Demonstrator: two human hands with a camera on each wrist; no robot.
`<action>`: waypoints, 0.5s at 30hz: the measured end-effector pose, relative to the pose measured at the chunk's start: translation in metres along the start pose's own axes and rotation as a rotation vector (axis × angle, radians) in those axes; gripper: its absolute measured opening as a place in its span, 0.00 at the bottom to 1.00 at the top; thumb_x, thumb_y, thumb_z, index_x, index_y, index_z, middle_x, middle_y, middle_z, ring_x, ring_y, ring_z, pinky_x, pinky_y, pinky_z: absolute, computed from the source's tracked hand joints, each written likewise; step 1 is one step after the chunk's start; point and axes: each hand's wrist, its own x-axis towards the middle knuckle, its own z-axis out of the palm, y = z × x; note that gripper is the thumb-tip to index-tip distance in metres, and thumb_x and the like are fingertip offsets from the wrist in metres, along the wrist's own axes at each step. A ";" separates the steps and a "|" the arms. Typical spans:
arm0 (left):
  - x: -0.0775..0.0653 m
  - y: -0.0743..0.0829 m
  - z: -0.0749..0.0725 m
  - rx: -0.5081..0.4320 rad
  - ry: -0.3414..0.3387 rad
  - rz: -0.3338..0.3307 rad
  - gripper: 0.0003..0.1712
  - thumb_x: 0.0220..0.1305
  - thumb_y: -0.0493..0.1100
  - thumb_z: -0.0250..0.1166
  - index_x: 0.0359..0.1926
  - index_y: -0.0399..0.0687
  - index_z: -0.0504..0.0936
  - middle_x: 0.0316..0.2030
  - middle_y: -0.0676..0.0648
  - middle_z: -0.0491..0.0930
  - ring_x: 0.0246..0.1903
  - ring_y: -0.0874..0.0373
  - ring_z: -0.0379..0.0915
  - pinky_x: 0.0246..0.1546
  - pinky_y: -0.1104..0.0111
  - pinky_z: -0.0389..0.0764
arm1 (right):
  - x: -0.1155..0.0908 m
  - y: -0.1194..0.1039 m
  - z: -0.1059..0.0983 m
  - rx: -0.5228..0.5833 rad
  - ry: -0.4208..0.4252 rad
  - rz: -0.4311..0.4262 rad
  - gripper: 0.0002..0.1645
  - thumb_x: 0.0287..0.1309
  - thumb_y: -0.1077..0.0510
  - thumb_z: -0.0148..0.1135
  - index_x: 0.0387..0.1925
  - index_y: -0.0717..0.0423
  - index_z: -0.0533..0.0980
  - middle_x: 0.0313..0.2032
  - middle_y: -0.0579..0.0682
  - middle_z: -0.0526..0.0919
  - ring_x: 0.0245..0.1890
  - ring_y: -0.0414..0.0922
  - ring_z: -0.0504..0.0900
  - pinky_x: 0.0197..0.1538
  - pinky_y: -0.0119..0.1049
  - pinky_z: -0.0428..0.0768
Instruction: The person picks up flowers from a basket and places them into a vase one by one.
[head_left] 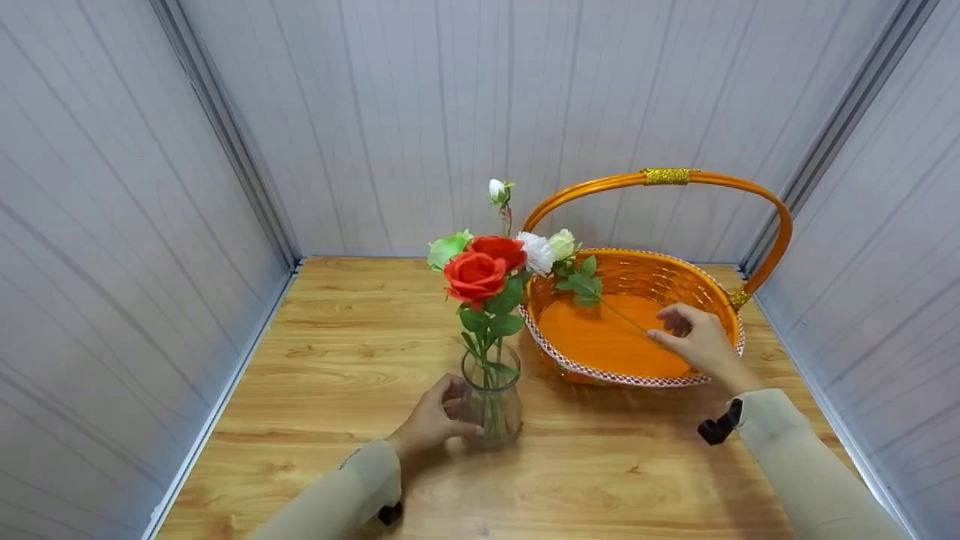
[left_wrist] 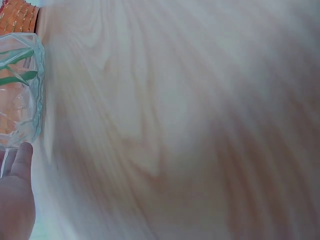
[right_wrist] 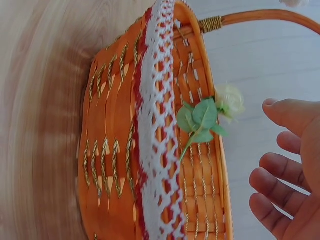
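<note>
A clear glass vase (head_left: 499, 409) stands on the wooden table, holding red roses (head_left: 476, 277), a white flower (head_left: 535, 253) and other stems. My left hand (head_left: 435, 420) holds the vase's left side, fingers and thumb curved around the glass. In the left wrist view, a fingertip lies at the vase (left_wrist: 37, 95). A cream rose (head_left: 562, 244) with green leaves lies across the orange basket, its head at the left rim. Over the basket's right side hovers my right hand (head_left: 697, 341), thumb near the stem's end. In the right wrist view its loosely bent fingers (right_wrist: 275, 185) hold nothing.
The orange woven basket (head_left: 607, 337) has a lace-trimmed rim and a tall arched handle (head_left: 780, 225) with gold wrapping. It stands at the back right, close beside the vase. Pale panel walls (head_left: 390, 112) enclose the table (head_left: 337, 337) at the back and both sides.
</note>
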 end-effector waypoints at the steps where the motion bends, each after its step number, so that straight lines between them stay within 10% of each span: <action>1: 0.000 0.000 0.000 -0.007 0.000 -0.002 0.41 0.55 0.38 0.86 0.64 0.40 0.71 0.64 0.39 0.77 0.72 0.34 0.72 0.74 0.42 0.78 | 0.000 0.002 0.000 -0.003 -0.001 0.004 0.17 0.67 0.56 0.78 0.50 0.61 0.84 0.39 0.59 0.87 0.34 0.37 0.78 0.38 0.23 0.77; 15: -0.003 -0.005 0.001 -0.049 -0.012 0.000 0.47 0.58 0.37 0.84 0.73 0.39 0.67 0.74 0.34 0.71 0.77 0.33 0.67 0.79 0.42 0.71 | 0.004 0.027 0.000 -0.037 -0.076 0.069 0.25 0.69 0.53 0.76 0.58 0.65 0.80 0.48 0.63 0.86 0.45 0.53 0.84 0.44 0.25 0.79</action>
